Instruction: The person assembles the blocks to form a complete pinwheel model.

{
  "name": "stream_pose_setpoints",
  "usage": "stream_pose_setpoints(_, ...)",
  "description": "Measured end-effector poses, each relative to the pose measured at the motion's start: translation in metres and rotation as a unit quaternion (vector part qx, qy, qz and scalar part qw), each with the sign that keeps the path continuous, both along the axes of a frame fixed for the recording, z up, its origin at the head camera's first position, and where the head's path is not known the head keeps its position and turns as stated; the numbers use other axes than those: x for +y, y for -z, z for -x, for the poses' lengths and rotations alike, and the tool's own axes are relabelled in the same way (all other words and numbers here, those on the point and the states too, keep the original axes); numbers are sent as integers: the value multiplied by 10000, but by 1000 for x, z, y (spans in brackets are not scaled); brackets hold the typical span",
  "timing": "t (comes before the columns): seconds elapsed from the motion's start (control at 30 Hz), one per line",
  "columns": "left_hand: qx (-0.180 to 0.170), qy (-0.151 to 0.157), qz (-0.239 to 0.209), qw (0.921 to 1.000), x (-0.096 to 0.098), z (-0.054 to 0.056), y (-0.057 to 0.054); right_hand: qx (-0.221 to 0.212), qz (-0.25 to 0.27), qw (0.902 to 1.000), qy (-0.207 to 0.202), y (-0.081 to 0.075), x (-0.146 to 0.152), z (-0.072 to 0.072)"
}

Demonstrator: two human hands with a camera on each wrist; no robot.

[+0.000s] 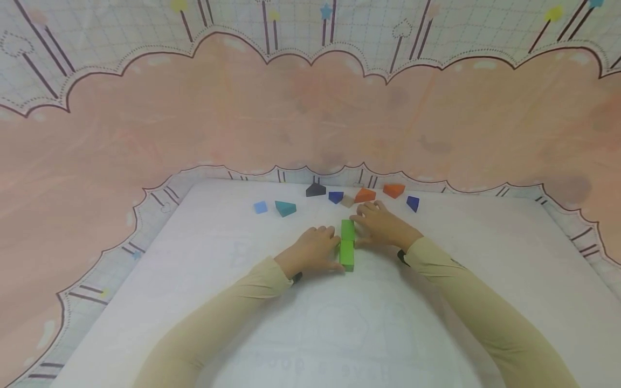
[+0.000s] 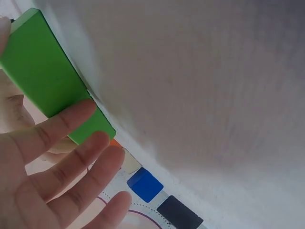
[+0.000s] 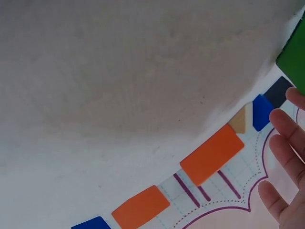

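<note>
Two green blocks lie end to end in a line on the white table, the near green block (image 1: 346,255) and the far green block (image 1: 347,230). At their left side is my left hand (image 1: 312,250). In the left wrist view its index fingertip touches the green side close to the joint, the thumb is by the near end, and the other fingers (image 2: 78,198) are spread. My right hand (image 1: 385,225) is on the right side, fingertips beside the far block. In the right wrist view its fingers (image 3: 288,138) are loosely extended, and the thumb is hidden.
Behind the hands lie a black block (image 1: 316,189), blue blocks (image 1: 336,197), a beige piece (image 1: 347,201) and orange blocks (image 1: 394,190). To the left are a light blue block (image 1: 260,207) and a teal block (image 1: 285,208). A patterned cloth (image 1: 310,118) rises behind the table.
</note>
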State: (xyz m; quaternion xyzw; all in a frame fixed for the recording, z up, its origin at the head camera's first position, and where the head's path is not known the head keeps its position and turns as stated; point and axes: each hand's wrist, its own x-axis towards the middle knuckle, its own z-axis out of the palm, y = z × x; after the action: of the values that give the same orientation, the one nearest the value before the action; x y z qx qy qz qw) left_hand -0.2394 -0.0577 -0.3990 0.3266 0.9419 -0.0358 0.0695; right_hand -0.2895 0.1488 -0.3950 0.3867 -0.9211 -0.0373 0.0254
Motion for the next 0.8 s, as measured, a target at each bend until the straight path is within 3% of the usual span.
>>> stream_pose_setpoints(0.8,-172,-86,-127,9997,2,3,0,-83,69,9999,-27,4,-1,3)
